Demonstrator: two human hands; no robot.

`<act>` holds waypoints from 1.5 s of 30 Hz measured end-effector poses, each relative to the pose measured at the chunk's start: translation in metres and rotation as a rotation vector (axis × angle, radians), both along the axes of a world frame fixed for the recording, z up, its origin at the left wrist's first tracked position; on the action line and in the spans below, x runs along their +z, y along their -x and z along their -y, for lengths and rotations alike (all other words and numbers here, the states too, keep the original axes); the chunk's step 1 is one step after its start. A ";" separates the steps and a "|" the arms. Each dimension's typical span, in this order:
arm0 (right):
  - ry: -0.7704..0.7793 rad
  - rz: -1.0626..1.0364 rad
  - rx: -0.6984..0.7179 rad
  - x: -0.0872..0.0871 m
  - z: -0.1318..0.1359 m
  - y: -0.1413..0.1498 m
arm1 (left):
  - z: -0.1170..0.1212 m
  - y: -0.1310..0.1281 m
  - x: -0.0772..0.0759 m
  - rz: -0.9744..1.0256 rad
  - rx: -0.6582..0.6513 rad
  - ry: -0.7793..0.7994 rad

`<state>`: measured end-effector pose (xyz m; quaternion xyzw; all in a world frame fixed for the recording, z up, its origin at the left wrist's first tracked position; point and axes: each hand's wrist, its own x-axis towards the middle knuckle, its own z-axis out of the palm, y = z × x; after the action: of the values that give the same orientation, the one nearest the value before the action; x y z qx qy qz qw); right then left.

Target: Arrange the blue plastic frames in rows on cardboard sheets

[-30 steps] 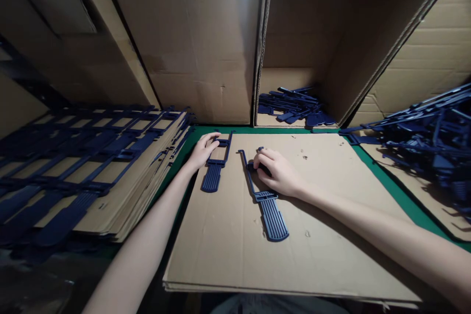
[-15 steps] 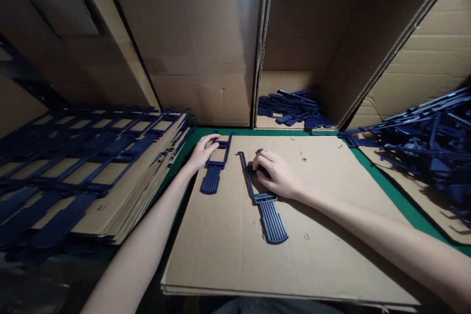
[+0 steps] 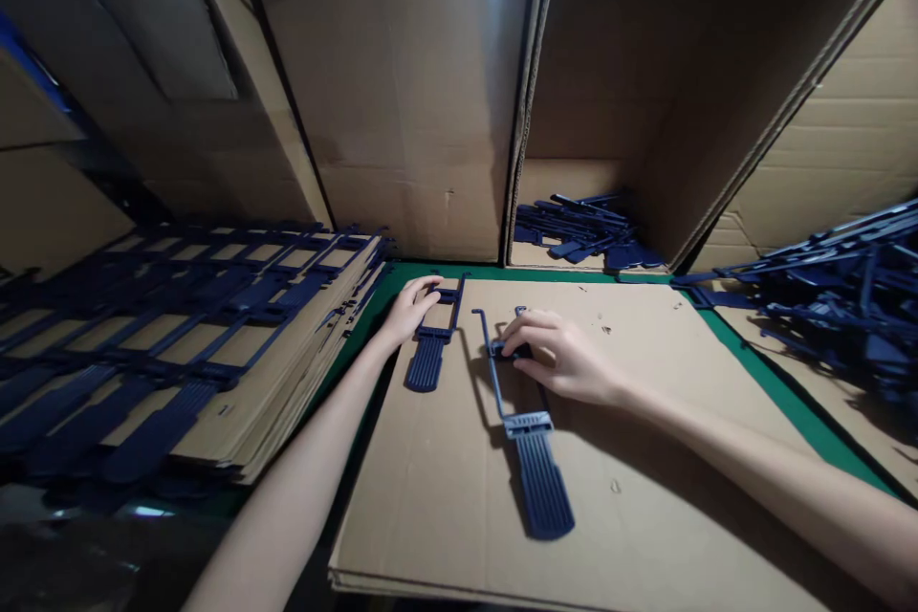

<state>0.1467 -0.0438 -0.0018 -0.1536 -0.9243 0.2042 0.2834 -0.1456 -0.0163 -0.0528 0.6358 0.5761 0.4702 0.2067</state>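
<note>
My left hand (image 3: 410, 314) is at the far left of the cardboard sheet (image 3: 445, 497). Its fingers and thumb are closed on the upper left side of a dark blue plastic frame (image 3: 426, 363), which lies flat with its ribbed paddle end toward me. To the right, my right hand (image 3: 563, 356) pinches the crossbar area of a second blue plastic frame (image 3: 545, 488). That one is raised off the cardboard and casts a shadow on it; two thin arms with hooked tips point away and its ribbed paddle points toward me. My right fingers cover part of its right arm.
At left, cardboard sheets (image 3: 287, 411) are stacked with rows of blue frames on top. A heap of blue parts (image 3: 588, 229) lies in an open carton behind, and a larger tangled pile (image 3: 846, 306) is at right. Green tabletop (image 3: 760, 363) shows around the sheet.
My right hand has lifted the second frame off the cardboard, with its paddle coming closer to me. My left hand stays at the first frame. The whole view has shifted slightly.
</note>
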 end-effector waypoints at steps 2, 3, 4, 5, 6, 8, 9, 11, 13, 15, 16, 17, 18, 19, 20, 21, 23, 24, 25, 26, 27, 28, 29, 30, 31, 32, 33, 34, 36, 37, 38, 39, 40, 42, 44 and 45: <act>-0.051 -0.011 0.063 0.006 0.017 0.013 | 0.000 -0.001 0.000 0.003 0.005 -0.005; -0.077 0.002 0.102 0.008 0.026 0.022 | 0.001 -0.001 0.000 0.003 0.008 -0.008; -0.106 0.027 0.142 0.008 0.034 0.032 | 0.001 -0.002 0.001 0.001 0.011 -0.010; -0.137 0.060 0.175 0.008 0.041 0.042 | 0.002 -0.002 0.001 -0.003 0.012 -0.012; -0.168 0.091 0.197 0.007 0.047 0.052 | 0.003 -0.002 0.002 -0.009 0.014 -0.012; -0.226 0.139 0.206 0.004 0.053 0.069 | 0.004 -0.002 0.003 -0.023 0.018 -0.009; -0.247 0.152 0.197 0.003 0.055 0.075 | 0.004 -0.002 0.004 -0.030 0.020 -0.006; -0.270 0.168 0.159 0.001 0.057 0.084 | 0.005 -0.002 0.004 -0.039 0.024 0.000; -0.275 0.182 0.111 0.001 0.059 0.087 | 0.005 -0.002 0.004 -0.042 0.023 0.000; -0.271 0.190 0.073 0.002 0.061 0.085 | 0.005 -0.003 0.004 -0.038 0.020 -0.003; -0.267 0.192 0.064 0.002 0.062 0.083 | 0.006 -0.004 0.004 -0.036 0.018 -0.005; -0.259 0.194 0.062 0.002 0.063 0.080 | 0.006 -0.004 0.004 -0.033 0.016 -0.007; -0.249 0.197 0.065 0.002 0.064 0.078 | 0.006 -0.004 0.004 -0.030 0.016 -0.007; -0.238 0.202 0.067 0.002 0.065 0.075 | 0.006 -0.005 0.004 -0.027 0.014 -0.007; -0.229 0.208 0.067 0.001 0.065 0.073 | 0.006 -0.005 0.004 -0.026 0.013 -0.008; -0.223 0.212 0.063 0.000 0.065 0.072 | 0.006 -0.005 0.004 -0.025 0.012 -0.008; -0.216 0.215 0.048 -0.002 0.065 0.070 | 0.006 -0.004 0.003 -0.024 0.009 -0.010; -0.212 0.213 0.040 -0.004 0.064 0.069 | 0.005 -0.004 0.003 -0.023 0.007 -0.013; -0.206 0.209 0.036 -0.005 0.063 0.069 | 0.005 -0.004 0.003 -0.021 0.005 -0.016; -0.200 0.204 0.032 -0.006 0.062 0.069 | 0.005 -0.003 0.003 -0.018 0.003 -0.019; -0.192 0.200 0.029 -0.008 0.061 0.070 | 0.004 -0.003 0.002 -0.015 0.001 -0.023; -0.186 0.197 0.027 -0.009 0.061 0.070 | 0.004 -0.002 0.002 -0.011 -0.001 -0.025; -0.182 0.196 0.024 -0.010 0.060 0.071 | 0.004 -0.002 0.002 -0.007 -0.003 -0.028; -0.182 0.198 0.021 -0.011 0.059 0.071 | 0.003 -0.001 0.002 -0.002 -0.007 -0.030; -0.182 0.200 0.020 -0.013 0.059 0.071 | 0.003 -0.001 0.002 0.002 -0.011 -0.033; -0.184 0.203 0.020 -0.014 0.059 0.071 | 0.003 0.000 0.002 0.008 -0.017 -0.036; -0.185 0.206 0.021 -0.015 0.058 0.072 | 0.003 0.001 0.002 0.014 -0.023 -0.040; -0.185 0.208 0.021 -0.016 0.057 0.072 | 0.003 0.001 0.002 0.022 -0.028 -0.043; -0.185 0.212 0.017 -0.017 0.056 0.073 | 0.002 0.003 0.002 0.040 -0.036 -0.048; -0.185 0.213 0.014 -0.017 0.055 0.073 | 0.002 0.003 0.001 0.050 -0.038 -0.048; -0.185 0.214 0.010 -0.017 0.054 0.073 | 0.001 0.004 0.001 0.061 -0.040 -0.046; -0.186 0.215 0.008 -0.017 0.054 0.074 | 0.001 0.004 0.001 0.072 -0.041 -0.043; -0.186 0.216 0.008 -0.017 0.053 0.074 | 0.001 0.005 0.000 0.084 -0.041 -0.040; -0.187 0.216 0.009 -0.016 0.052 0.076 | 0.000 0.006 -0.001 0.109 -0.042 -0.028; -0.187 0.213 0.009 -0.016 0.052 0.077 | -0.001 0.007 -0.001 0.136 -0.046 -0.011; -0.186 0.211 0.008 -0.016 0.051 0.077 | -0.001 0.007 -0.001 0.149 -0.049 -0.001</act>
<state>0.0694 -0.0952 -0.0178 -0.1435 -0.9645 0.1017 0.1970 -0.1527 -0.0152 -0.0535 0.6131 0.5431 0.5115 0.2600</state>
